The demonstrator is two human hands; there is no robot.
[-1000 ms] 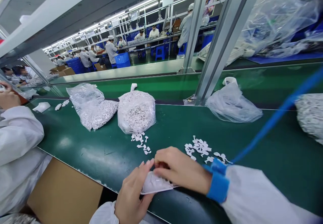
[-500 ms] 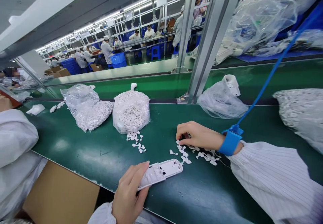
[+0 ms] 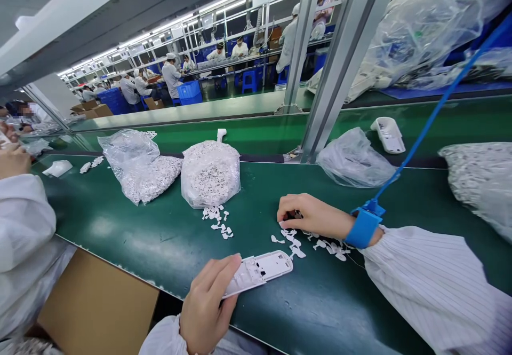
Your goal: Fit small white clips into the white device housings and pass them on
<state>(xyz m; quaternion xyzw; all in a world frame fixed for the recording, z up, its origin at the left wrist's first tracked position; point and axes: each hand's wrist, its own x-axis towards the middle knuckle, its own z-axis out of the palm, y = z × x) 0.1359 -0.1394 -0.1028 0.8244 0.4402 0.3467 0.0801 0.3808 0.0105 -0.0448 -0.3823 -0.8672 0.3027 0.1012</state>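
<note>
My left hand [image 3: 210, 301] is closed around one end of a long white plastic housing [image 3: 264, 269], its hollow inner side up, like a remote-control shell. The rounded far end sticks out over the bench to the right. My right hand [image 3: 300, 215], with a blue wrist strap [image 3: 365, 227] and cord, has thumb and index finger pinched at the edge of a loose scatter of small white plastic parts [image 3: 295, 245]. One such part shows at the fingertips; the curled fingers hide the rest of the grip.
Two clear bags of small white parts [image 3: 210, 176] [image 3: 150, 179] stand toward the back, some parts spilled in front. A crumpled bag [image 3: 356, 160] and another full bag [image 3: 480, 179] lie right. A white shell [image 3: 389, 135] rests on the green belt [image 3: 264, 133]. A co-worker's sleeve [image 3: 24, 216] is at left.
The white shell on the belt has moved right, away from the crumpled bag. The co-worker's hand at far left shows more. My hands stay in nearly the same places; the view shifts slightly.
</note>
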